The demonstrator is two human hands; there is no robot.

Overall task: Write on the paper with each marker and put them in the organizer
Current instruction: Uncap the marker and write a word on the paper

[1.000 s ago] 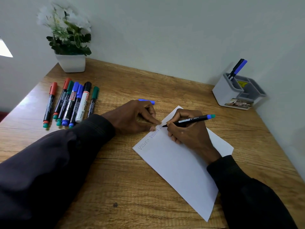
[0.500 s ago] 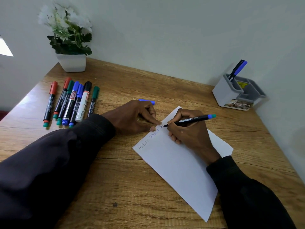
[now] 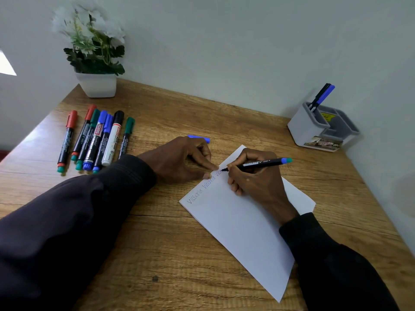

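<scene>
While right hand (image 3: pixel 258 182) grips marker (image 3: pixel 260 163), left hand (image 3: pixel 179 160) curls around half-hidden blue cap (image 3: pixel 199 138); third word unreadable.

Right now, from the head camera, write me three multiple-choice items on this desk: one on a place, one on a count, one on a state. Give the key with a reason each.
1. Where does the organizer stand?
A. Far right of the desk, by the wall
B. Beside the flower pot
C. On the paper

2. How many markers lie in the row of markers at the left?
A. Four
B. Seven
C. Ten

3. What is the right hand doing?
A. Resting empty on the desk
B. Holding a marker, tip on the paper
C. Reaching into the organizer

Key: 1 A, it sits near the right wall, far from the flower pot. 2 B, seven lie side by side. 3 B, the tip meets the paper beside the handwriting.
</scene>
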